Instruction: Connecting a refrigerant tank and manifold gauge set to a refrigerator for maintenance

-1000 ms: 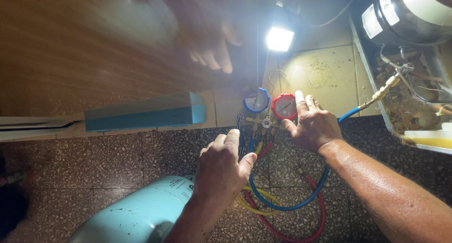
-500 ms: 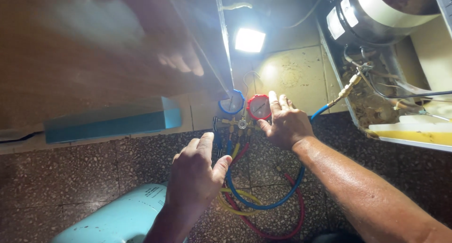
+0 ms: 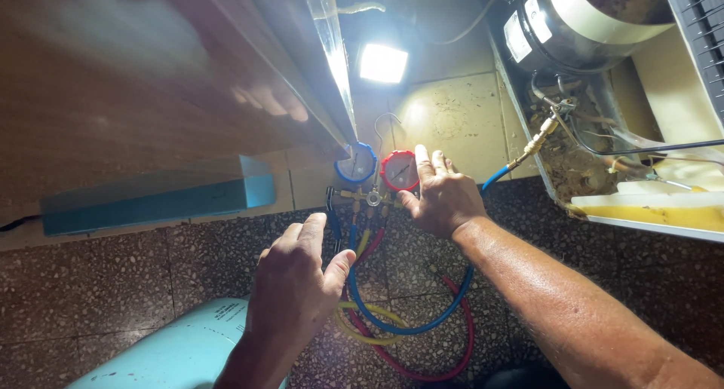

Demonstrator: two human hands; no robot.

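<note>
The head camera has swung, so the blue gauge [image 3: 356, 163] and red gauge [image 3: 399, 170] now sit nearer the picture's middle. The blurred hand seen against the wooden panel [image 3: 136, 80] earlier has faded to a faint smear. The left hand [image 3: 298, 287] has opened slightly, fingers spread.

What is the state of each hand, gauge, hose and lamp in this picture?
Right hand: fingers rest on the red gauge.
Left hand: open, holding nothing, near the manifold.
Blue gauge: untouched, beside the red one.
Blue hose: curved on the floor, its end joined to a brass fitting.
Red hose: looped on the floor.
Work lamp: lit.
</note>
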